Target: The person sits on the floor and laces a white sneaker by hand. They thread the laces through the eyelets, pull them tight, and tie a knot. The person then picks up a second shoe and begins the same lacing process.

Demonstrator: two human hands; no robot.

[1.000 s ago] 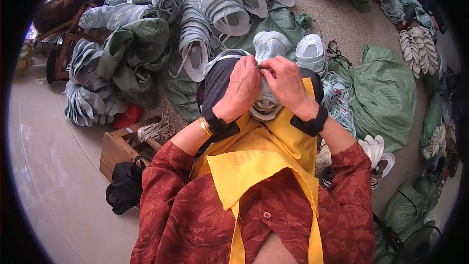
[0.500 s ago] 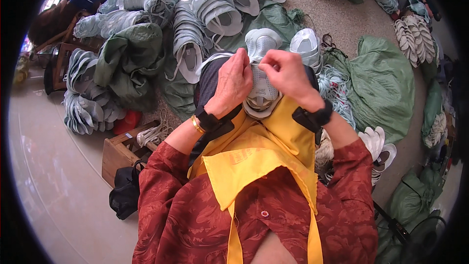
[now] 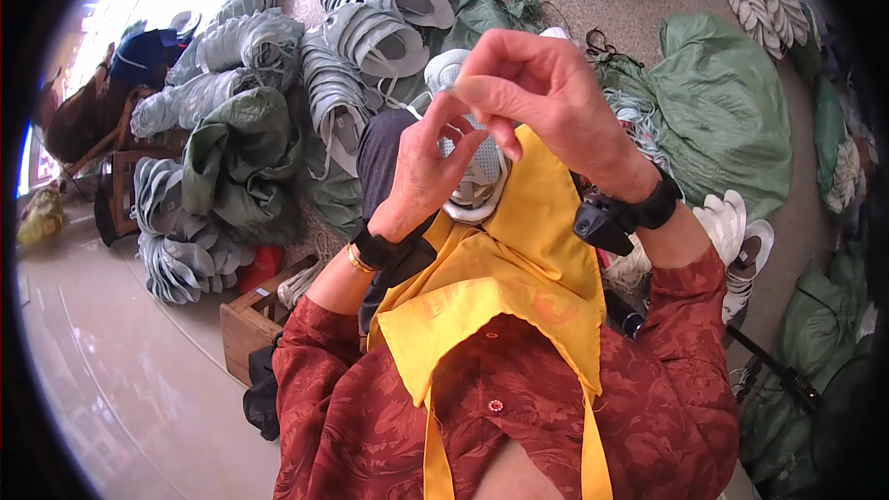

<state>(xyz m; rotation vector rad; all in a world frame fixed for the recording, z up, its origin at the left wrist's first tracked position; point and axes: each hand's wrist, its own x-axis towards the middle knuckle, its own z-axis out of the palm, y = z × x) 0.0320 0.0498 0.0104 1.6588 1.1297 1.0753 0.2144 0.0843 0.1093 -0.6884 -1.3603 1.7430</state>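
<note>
A light grey-green shoe (image 3: pixel 479 187) rests on my lap over a yellow apron (image 3: pixel 546 222), its toe pointing away from me. My left hand (image 3: pixel 428 165) is just above it, closed in a pinch, with a white shoelace (image 3: pixel 414 113) showing at its fingers. Higher and to the right, my right hand (image 3: pixel 551 97) pinches thumb against forefinger, its fingertips meeting those of my left hand. Whatever is between the right fingertips is too small to make out. Both hands cover the upper part of the shoe.
Rows of nested grey-green shoe uppers (image 3: pixel 375 37) lie ahead and left. Green sacks (image 3: pixel 718 111) sit at right, another sack (image 3: pixel 243 153) at left. White shoe pieces (image 3: pixel 722 222) are by my right elbow, a wooden stool (image 3: pixel 248 324) by my left.
My right hand has risen from the shoe toward me and now meets the left fingertips. The left hand has turned and lowered slightly. The whole view has shifted a little.
</note>
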